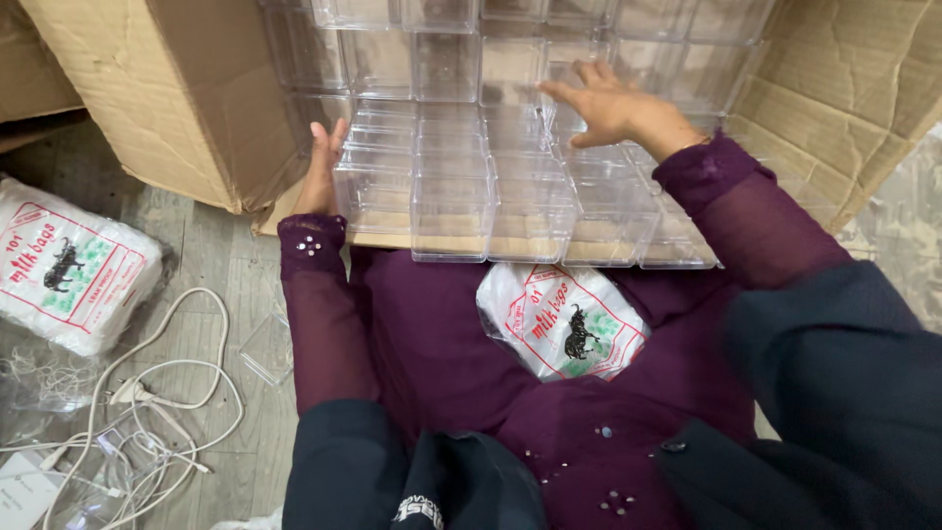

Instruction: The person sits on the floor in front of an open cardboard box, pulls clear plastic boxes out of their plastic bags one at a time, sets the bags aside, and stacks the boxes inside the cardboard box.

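Grey plank floor (211,255) with white cables (147,412), bag packs (69,260), big cardboard carton (167,88) of clear plastic boxes (471,186); left hand (321,172) flat-fingered against stack's side, right hand (613,108) fingers spread on top.

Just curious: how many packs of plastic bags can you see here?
2: one pack of plastic bags lies on the person's lap, another pack lies on the floor at left. Others may be hidden.

Packing workroom: carton (167,108) of clear boxes (461,186)
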`<state>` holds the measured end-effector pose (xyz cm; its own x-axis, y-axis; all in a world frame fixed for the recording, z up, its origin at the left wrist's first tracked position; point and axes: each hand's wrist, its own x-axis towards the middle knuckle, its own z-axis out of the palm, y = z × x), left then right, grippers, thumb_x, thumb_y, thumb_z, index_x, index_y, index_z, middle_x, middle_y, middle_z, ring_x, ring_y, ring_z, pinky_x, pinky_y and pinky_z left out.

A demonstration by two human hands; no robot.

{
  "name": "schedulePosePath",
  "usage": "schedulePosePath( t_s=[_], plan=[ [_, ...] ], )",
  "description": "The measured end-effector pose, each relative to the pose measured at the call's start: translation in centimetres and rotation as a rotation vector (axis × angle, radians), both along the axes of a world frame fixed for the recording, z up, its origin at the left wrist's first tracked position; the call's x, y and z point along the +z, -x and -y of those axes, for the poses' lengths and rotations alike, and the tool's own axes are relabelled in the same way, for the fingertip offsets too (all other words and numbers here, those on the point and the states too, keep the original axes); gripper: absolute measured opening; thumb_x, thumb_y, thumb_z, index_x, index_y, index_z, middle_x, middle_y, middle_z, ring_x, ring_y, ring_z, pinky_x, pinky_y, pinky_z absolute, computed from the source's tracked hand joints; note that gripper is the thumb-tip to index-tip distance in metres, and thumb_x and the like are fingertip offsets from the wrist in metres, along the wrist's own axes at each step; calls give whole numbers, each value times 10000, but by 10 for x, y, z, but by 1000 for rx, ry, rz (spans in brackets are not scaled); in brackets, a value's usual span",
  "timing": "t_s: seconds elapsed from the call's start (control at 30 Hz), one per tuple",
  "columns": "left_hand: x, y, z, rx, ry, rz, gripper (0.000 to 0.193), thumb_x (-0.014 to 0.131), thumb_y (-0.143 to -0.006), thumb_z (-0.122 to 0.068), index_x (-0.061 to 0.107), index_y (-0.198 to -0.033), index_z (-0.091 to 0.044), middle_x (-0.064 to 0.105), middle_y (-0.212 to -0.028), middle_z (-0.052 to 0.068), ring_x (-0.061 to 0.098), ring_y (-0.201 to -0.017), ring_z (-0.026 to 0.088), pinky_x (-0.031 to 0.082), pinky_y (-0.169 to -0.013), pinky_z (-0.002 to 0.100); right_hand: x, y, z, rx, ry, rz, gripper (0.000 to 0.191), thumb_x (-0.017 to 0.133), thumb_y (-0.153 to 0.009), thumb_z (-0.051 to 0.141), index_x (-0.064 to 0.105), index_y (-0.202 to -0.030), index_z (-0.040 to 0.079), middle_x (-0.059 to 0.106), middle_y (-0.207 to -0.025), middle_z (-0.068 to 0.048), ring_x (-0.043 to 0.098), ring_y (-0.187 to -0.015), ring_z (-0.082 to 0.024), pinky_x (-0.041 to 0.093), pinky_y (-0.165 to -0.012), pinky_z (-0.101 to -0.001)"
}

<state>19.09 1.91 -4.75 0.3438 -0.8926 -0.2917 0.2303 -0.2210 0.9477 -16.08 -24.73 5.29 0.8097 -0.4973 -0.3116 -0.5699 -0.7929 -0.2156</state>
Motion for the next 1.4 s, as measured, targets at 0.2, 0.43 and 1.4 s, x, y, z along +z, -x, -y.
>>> schedulePosePath(
  t_s=[0.2, 0.43, 1.4],
  plan=[
    [3, -9, 6, 214, 211, 7, 985, 334, -927, -776, 293, -1608, -65, 270, -1685, 172, 208, -1572, 293, 109, -1235, 517, -1, 9, 12, 31, -122, 98, 892, 870, -731, 257, 463, -1524, 304, 360, -1594, -199, 349, -1463, -440, 359, -1149, -600],
    [68, 7, -27, 395, 466, 246, 843, 418, -1024, -709, 495, -1514, -26, 530, -1585, 204, 476, -1528, 337, 372, -1288, 533, 83, -11, -23, 63, -785, 655, 865, 827, -895, 344, 395, -1632, 214, 448, -1575, -230, 460, -1467, -412, 479, -1181, -523],
    [97, 65, -106, 227, 698, -628, 875, 632, -935, -616, 252, -1629, -241, 378, -1667, 135, 395, -1593, 379, 399, -1267, 662, 45, 32, -247, 555, -393, 189, 556, 807, -751, 257, 625, -1224, 28, 591, -1150, -137, 584, -1070, -342, 508, -863, -451]
  ],
)
